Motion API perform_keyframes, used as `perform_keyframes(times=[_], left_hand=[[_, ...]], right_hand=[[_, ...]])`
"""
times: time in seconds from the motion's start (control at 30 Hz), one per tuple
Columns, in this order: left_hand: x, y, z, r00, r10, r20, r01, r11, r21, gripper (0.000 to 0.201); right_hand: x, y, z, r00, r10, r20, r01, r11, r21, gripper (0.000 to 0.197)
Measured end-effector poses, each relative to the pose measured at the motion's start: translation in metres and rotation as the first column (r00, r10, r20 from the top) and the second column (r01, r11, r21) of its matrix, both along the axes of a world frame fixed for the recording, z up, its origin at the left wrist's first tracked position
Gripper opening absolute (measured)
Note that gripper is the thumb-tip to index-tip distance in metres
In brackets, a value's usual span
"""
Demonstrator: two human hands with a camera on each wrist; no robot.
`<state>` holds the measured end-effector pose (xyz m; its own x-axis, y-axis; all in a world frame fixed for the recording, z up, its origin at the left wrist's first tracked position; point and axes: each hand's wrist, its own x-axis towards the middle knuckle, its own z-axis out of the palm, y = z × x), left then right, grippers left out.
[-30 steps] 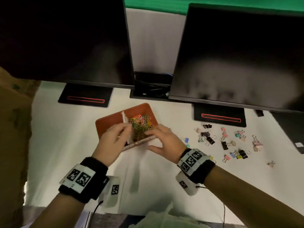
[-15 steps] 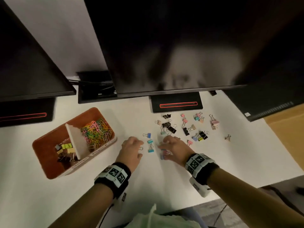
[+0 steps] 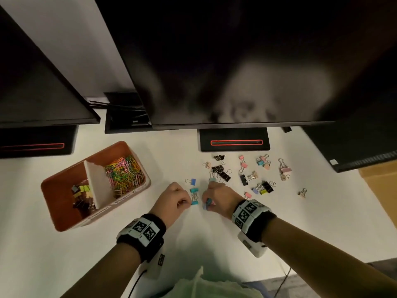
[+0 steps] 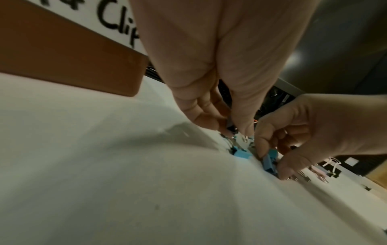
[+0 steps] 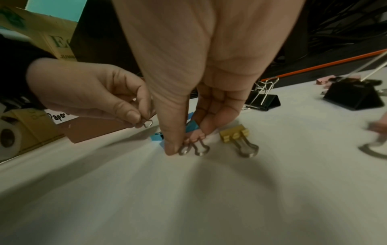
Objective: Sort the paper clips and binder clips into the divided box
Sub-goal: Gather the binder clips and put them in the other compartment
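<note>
The brown divided box [image 3: 64, 224] sits at the left, with binder clips in its left compartment and coloured paper clips [image 3: 124, 175] in its right. Loose binder clips [image 3: 223, 175] lie scattered on the white table to the right. My left hand [image 3: 189, 202] pinches the wire handle [image 5: 147, 123] of a teal binder clip [image 3: 194, 202]. Just to its right, my right hand [image 3: 205, 201] pinches a blue binder clip [image 4: 270, 160] down on the table, thumb against fingers [image 5: 207, 129]. A yellow binder clip [image 5: 234, 134] lies beside that hand.
Two dark monitors [image 3: 236, 61] overhang the back of the table, their stands [image 3: 234, 139] behind the clips. A cardboard box [image 3: 380, 190] stands at the right edge. Another blue clip [image 3: 192, 181] lies just beyond my hands.
Both hands left the box and moved right to the loose clips. Half a second ago they lay flatter on the table; now their fingers are curled and pinching clips.
</note>
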<state>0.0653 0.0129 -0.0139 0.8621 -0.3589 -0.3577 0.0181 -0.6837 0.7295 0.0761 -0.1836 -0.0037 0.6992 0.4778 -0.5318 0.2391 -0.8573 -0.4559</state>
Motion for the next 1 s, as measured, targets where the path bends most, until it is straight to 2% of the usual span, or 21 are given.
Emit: perform_keyframes(times=[0.13, 0.2, 0.3, 0.5, 0.73, 1.0], left_hand=[[0.000, -0.021, -0.003, 0.999, 0.009, -0.039, -0.008, 1.000, 0.029, 0.047], [0.002, -0.026, -0.005, 0.999, 0.014, -0.044, -0.009, 0.994, 0.105, 0.052], [0.004, -0.027, -0.006, 1.000, -0.003, -0.021, 0.006, 0.985, 0.172, 0.043], [0.007, -0.022, -0.007, 0.999, 0.044, 0.015, -0.046, 0.977, 0.208, 0.021], [0.003, -0.004, -0.007, 0.999, 0.055, 0.001, -0.053, 0.965, 0.256, 0.012], [-0.026, 0.019, -0.007, 0.995, 0.004, 0.101, -0.025, 0.977, 0.211, 0.006]], right_hand=[[0.002, -0.002, -0.004, 0.999, -0.030, -0.040, 0.032, 0.998, 0.056, 0.020], [0.003, -0.003, -0.005, 0.999, -0.031, -0.045, 0.034, 0.997, 0.064, 0.020], [0.003, -0.002, -0.003, 0.998, -0.011, -0.057, 0.015, 0.998, 0.066, 0.018], [0.002, -0.002, -0.006, 0.997, 0.041, -0.062, -0.035, 0.996, 0.085, 0.014], [-0.004, 0.001, -0.005, 0.995, 0.051, -0.085, -0.041, 0.992, 0.117, 0.016], [-0.008, 0.014, -0.007, 0.996, -0.006, -0.087, 0.015, 0.994, 0.111, 0.016]])
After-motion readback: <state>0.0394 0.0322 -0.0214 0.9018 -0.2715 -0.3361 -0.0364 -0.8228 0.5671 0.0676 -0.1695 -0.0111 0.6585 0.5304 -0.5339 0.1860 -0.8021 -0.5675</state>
